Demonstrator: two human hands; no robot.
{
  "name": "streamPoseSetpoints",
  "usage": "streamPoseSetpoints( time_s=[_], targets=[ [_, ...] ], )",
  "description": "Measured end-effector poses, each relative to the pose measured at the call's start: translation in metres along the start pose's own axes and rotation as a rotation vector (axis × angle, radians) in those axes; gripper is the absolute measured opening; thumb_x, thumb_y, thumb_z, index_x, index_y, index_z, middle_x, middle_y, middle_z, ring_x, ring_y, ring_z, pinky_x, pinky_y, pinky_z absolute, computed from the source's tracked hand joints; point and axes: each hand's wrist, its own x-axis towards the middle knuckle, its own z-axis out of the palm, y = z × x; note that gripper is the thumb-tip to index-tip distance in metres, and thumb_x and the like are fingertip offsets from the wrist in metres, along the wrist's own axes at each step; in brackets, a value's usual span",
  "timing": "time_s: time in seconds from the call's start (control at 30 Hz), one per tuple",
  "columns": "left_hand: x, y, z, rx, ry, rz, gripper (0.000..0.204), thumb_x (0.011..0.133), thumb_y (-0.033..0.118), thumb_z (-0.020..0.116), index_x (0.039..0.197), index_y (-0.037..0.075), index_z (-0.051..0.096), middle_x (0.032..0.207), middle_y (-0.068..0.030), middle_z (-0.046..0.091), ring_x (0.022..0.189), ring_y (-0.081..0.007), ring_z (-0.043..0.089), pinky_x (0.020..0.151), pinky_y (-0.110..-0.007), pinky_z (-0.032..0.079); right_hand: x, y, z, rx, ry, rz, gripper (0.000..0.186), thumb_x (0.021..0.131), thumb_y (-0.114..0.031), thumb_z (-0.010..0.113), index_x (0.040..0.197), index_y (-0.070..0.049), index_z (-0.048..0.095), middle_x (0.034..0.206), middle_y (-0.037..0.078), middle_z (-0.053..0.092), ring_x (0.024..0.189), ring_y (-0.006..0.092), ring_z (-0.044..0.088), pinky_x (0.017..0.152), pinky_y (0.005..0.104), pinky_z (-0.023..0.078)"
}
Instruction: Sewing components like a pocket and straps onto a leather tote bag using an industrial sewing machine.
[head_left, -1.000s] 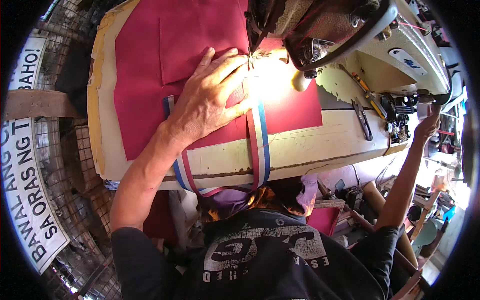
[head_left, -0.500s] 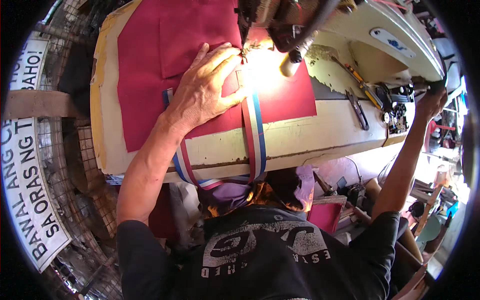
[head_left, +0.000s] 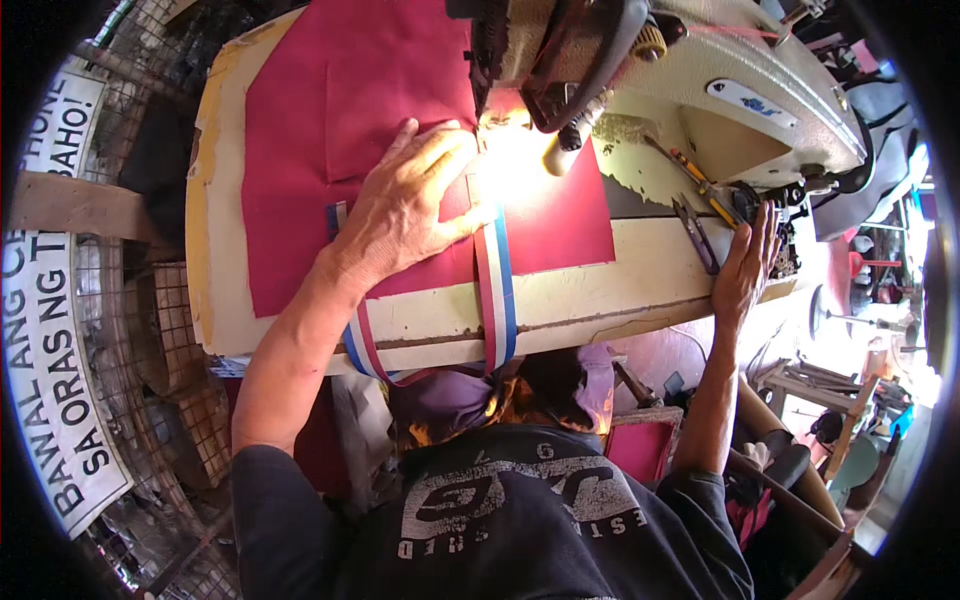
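My left hand (head_left: 408,205) lies flat with fingers spread on a dark red fabric piece (head_left: 285,180). Its fingertips are close to the sewing machine's needle area, where lamp glare hides the detail. Beside the thumb, a red, white and blue striped strap (head_left: 497,290) runs down the fabric and loops over the table's front edge. Its other end (head_left: 362,345) comes up under my left wrist. My right hand (head_left: 745,265) is held out with straight fingers and nothing in it, close to the thread snips (head_left: 695,235) and a small metal mechanism (head_left: 785,245).
The sewing machine (head_left: 650,100) spans the back right of the cream table (head_left: 570,300). A yellow-handled screwdriver (head_left: 705,190) lies by its base. A wire mesh (head_left: 195,320) and a white sign (head_left: 65,330) stand at the left. Wooden pieces and clutter (head_left: 820,390) fill the right side.
My right hand has come away from the machine's right end, moving left and nearer to the small metal mechanism. My left hand stays on the fabric. The whole view has shifted slightly.
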Motion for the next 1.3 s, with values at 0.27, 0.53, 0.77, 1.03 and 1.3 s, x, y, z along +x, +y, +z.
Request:
streamPoseSetpoints(
  time_s=[0.27,0.53,0.77,1.03,1.3],
  targets=[
    [-0.001,0.0,-0.001,-0.043,0.002,-0.017,0.053,0.081,0.031,0.082,0.12,0.003,0.059,0.123,-0.0154,0.061,0.124,-0.0324,0.058,0.114,-0.056,0.041,-0.003,-0.018,-0.002,0.042,0.037,0.007,0.055,0.11,-0.035,0.041,0.156,-0.005,0.039,0.161,0.019,0.038,0.153,0.0343,0.028,0.125,0.0481,0.017],
    [-0.003,-0.013,0.006,-0.014,0.0,-0.066,0.063,0.082,0.034,0.081,0.129,-0.002,0.057,0.134,-0.0172,0.056,0.134,-0.0356,0.051,0.119,-0.053,0.036,0.092,0.004,-0.073,-0.079,0.4,-0.321,0.048,0.107,-0.026,0.053,0.15,-0.005,0.048,0.155,0.02,0.044,0.145,0.0368,0.04,0.119,0.0468,0.032],
    [-0.006,-0.018,0.01,0.039,-0.029,-0.084,0.067,0.085,0.038,0.079,0.13,-0.005,0.057,0.14,-0.0185,0.054,0.14,-0.0356,0.047,0.121,-0.052,0.033,0.279,0.074,-0.121,-0.427,0.219,-0.587,0.047,0.109,-0.036,0.047,0.141,-0.004,0.057,0.146,0.017,0.056,0.138,0.0321,0.05,0.117,0.0394,0.036],
    [-0.003,-0.018,0.008,0.025,-0.023,-0.082,0.056,0.089,0.035,0.075,0.131,0.002,0.059,0.138,-0.0169,0.055,0.138,-0.0349,0.048,0.12,-0.052,0.033,0.348,0.175,-0.086,0.052,-0.402,0.365,0.044,0.104,-0.032,0.055,0.137,-0.003,0.059,0.111,0.022,0.071,0.093,0.0275,0.07,0.085,0.0406,0.054],
    [0.001,-0.022,0.006,0.026,-0.042,-0.096,0.052,0.089,0.03,0.075,0.132,0.002,0.061,0.14,-0.0159,0.054,0.137,-0.0343,0.048,0.122,-0.051,0.033,0.166,0.228,-0.047,-0.253,0.339,-0.002,0.033,0.105,-0.02,0.05,0.129,0.0,0.061,0.121,0.023,0.066,0.108,0.0348,0.065,0.092,0.0469,0.051]
  ],
)
